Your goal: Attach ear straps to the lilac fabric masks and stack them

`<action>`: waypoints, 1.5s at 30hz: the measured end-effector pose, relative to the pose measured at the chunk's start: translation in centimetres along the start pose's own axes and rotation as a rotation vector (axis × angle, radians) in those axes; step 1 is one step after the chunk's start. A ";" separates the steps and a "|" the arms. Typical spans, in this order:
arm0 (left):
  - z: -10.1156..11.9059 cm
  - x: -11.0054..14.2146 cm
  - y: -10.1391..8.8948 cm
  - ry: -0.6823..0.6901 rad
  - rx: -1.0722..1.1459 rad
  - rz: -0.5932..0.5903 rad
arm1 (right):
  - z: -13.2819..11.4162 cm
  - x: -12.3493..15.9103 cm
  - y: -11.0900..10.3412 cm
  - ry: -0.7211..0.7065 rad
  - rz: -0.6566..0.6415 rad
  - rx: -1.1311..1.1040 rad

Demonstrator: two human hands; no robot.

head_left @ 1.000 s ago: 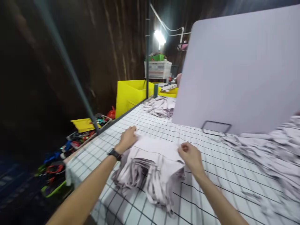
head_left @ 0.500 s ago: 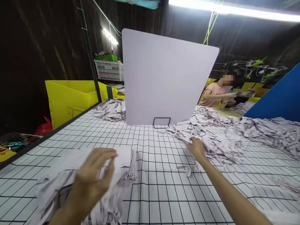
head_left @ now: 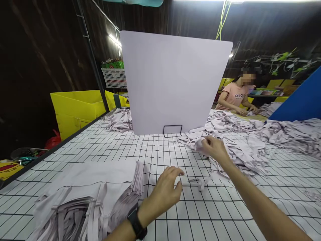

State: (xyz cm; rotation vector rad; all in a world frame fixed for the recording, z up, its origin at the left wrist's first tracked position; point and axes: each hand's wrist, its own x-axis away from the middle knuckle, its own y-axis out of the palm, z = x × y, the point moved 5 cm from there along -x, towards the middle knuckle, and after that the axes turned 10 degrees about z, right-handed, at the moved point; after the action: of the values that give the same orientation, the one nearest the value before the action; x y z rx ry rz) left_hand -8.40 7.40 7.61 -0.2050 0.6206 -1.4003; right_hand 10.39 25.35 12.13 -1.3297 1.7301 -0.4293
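My right hand (head_left: 215, 148) is closed on a pale lilac cloth piece (head_left: 199, 144) at the near edge of a loose heap of the same cloth (head_left: 240, 147). My left hand (head_left: 165, 192) hovers open over the checked table (head_left: 175, 207), fingers curled and apart, holding nothing. A black watch sits on that wrist. To the left lies a neat stack of flat lilac pieces with straps (head_left: 87, 194). A small loose strap (head_left: 199, 182) lies on the table between my hands.
A white upright board (head_left: 173, 83) on a wire stand divides the table. Behind it another cloth pile (head_left: 117, 118), yellow bins (head_left: 77, 107) and a white crate (head_left: 114, 77). A person in a pink shirt (head_left: 235, 98) works at the far right beside a blue panel (head_left: 298, 103).
My left hand left the stack and moved right to the table's middle. My right hand reached further into the loose heap and closed on a piece. The view swung right.
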 end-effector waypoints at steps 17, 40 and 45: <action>4.0 0.8 -0.9 -0.098 0.526 -0.031 | -9.8 10.3 -9.0 0.345 -0.450 -0.972; 1.8 5.3 -4.2 -0.356 0.410 -0.123 | -2.8 14.2 -5.1 0.742 -0.388 -1.175; 1.3 5.1 -4.9 -0.170 0.111 0.081 | -2.6 15.0 -6.0 0.748 -0.399 -1.189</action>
State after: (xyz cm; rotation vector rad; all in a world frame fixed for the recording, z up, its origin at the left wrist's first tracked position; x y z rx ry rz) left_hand -11.69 1.36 9.65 -0.2063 0.4054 -1.3191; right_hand 11.32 9.06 11.40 -2.6244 2.4739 -0.0522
